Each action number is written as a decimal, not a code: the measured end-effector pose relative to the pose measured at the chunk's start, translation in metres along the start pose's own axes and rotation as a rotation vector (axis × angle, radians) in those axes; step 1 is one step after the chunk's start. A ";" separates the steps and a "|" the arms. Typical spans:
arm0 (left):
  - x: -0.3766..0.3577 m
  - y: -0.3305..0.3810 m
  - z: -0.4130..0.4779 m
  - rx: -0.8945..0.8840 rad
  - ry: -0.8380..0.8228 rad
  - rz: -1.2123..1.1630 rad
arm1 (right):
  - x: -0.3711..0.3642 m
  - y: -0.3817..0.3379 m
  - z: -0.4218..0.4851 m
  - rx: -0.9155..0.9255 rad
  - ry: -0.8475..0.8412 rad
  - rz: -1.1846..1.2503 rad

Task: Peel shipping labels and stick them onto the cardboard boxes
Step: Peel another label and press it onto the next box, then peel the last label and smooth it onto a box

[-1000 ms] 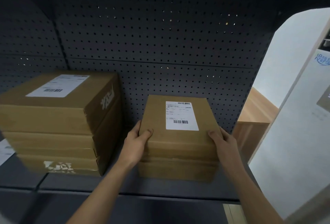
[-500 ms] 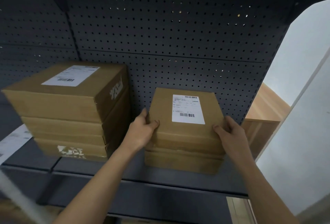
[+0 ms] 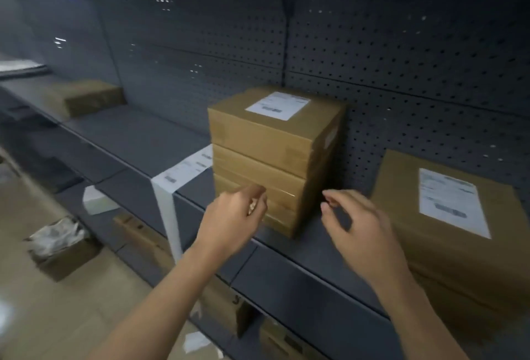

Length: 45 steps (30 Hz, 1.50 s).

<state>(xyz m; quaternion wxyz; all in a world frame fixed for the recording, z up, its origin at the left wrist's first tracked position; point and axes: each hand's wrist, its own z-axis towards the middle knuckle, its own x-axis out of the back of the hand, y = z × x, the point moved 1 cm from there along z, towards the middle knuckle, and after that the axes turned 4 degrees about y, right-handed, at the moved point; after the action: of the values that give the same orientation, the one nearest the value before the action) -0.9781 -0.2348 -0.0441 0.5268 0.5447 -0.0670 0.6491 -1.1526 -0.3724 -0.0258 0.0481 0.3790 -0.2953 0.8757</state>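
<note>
Both hands hang in the air in front of the shelf [image 3: 137,141]. The left hand [image 3: 232,216] and the right hand [image 3: 355,222] each have loosely curled fingers, thumb near forefinger, with nothing between them as far as the blur lets me see.

At twelve o'clock from them stands a stack of boxes [image 3: 272,153] with a label [image 3: 278,105] on its top. At three o'clock of the right hand sits another labelled box [image 3: 459,230]. The strip of labels [image 3: 183,170] lies at ten o'clock of the left hand, printed side up. Its long axis runs from the stack's foot at two o'clock down to the shelf lip at eight, then drops over the edge toward six.

I'd say the next label is the job. Best to press the strip flat with one hand, lift a corner with the other, and peel low along its length so it doesn't curl. The far box [image 3: 89,95] at ten o'clock shows no label I can make out.
</note>
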 end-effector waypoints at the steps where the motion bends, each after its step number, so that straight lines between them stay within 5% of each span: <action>1: 0.009 -0.014 -0.003 0.007 0.016 0.035 | -0.014 -0.008 0.004 0.023 -0.040 0.003; 10: 0.166 -0.242 -0.070 0.302 0.201 0.296 | -0.211 -0.188 0.050 0.246 -0.331 0.061; 21: 0.272 -0.437 -0.088 0.369 0.440 0.526 | -0.385 -0.369 0.101 0.462 -0.366 0.152; 34: 0.359 -0.605 -0.043 0.635 0.393 0.698 | -0.587 -0.513 0.198 0.621 -0.465 0.388; 45: 0.410 -0.764 0.004 0.785 0.453 0.630 | -0.740 -0.625 0.268 0.739 -0.553 0.347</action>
<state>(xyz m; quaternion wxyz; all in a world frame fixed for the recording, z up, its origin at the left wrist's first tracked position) -0.3368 0.3461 -0.0956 0.0654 0.5006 0.1352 0.8526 -0.2661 0.0958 -0.0936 -0.3163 0.5344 -0.0256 0.7834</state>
